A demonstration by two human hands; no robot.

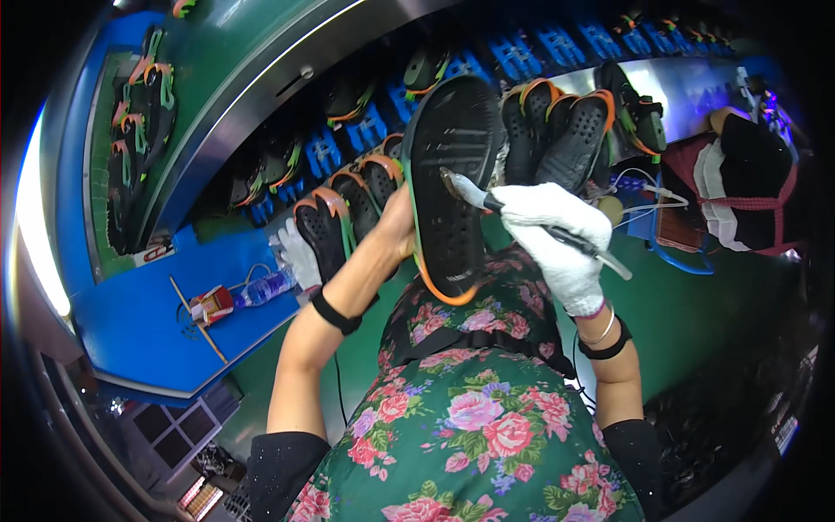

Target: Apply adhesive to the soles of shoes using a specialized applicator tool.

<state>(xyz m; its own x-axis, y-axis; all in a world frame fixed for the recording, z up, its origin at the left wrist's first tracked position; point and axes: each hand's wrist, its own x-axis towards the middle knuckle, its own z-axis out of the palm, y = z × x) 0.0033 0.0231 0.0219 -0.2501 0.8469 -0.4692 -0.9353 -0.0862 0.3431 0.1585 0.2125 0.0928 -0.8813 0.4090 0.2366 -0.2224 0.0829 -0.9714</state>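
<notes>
One head view. One black sole (454, 235), orange-and-green rim, tilted up before floral apron (487, 418), between clusters of shoes (581, 135). One bare left hand (398, 224) at sole's left edge; fingers largely behind, exact spread cannot be told. One white-gloved right hand (557, 226), fingers pinching brush (474, 193), tip over sole's upper half. Advisable: firm edge grip, low brush angle, light even strokes, rim avoided.

left grip (399, 219) holding a black shoe (448, 235), white-gloved right grip (557, 230) around a brush (470, 191)
</notes>
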